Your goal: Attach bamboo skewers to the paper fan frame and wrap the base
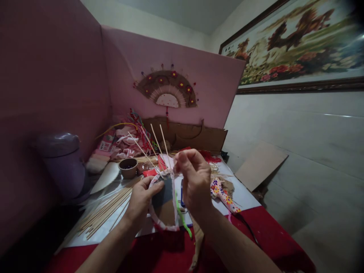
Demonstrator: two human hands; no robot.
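Observation:
My left hand (141, 202) grips the left edge of a half-round cardboard fan piece (165, 203) with a pink-and-white wrapped rim. Several thin bamboo skewers (148, 149) stick up from its top. My right hand (193, 178) is closed in a pinch at the top of the piece, on what looks like the white wrapping strip beside the skewers. A green strip (182, 218) hangs from the piece near my right wrist.
A bundle of skewers (106, 212) lies on white paper (244, 195) over the red tablecloth (264, 235). A small brown bowl (128, 167), a purple lidded jar (61, 161), a spotted cloth piece (223, 195) and cardboard (187, 134) stand behind. A finished fan (167, 89) hangs on the pink partition.

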